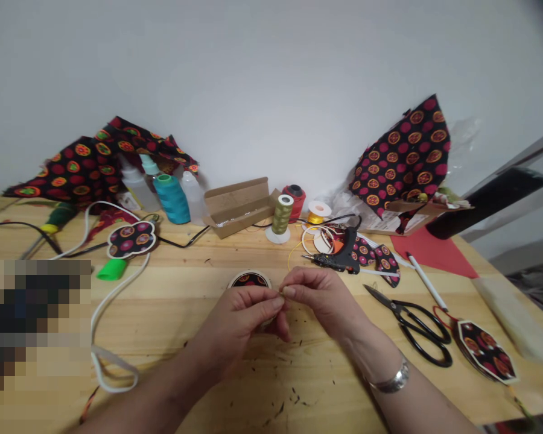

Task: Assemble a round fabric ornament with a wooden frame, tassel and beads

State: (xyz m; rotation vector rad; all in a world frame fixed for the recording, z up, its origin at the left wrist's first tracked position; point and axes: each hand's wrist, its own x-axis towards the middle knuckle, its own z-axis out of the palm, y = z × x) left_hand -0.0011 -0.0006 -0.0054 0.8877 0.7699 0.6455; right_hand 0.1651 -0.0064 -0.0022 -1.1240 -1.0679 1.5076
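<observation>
Above the middle of the wooden table, my left hand (248, 313) and my right hand (319, 295) meet, thumb and fingertips pinched together. What lies between the fingertips is too small to make out. Just behind my left hand is a round pale-rimmed piece covered in dark patterned fabric (250, 279); the hand hides its lower part, so I cannot tell whether the fingers touch it. Black-handled scissors (407, 319) lie to the right of my right hand. A black glue gun (344, 256) rests beyond that hand.
Thread spools, a green one (281, 216) and a teal one (171, 199), stand along the back near an open cardboard box (239, 208). A white cable (98, 307) loops at left. An octagonal fabric-covered piece (486, 349) lies at right. Dark scraps dot the table (199, 398).
</observation>
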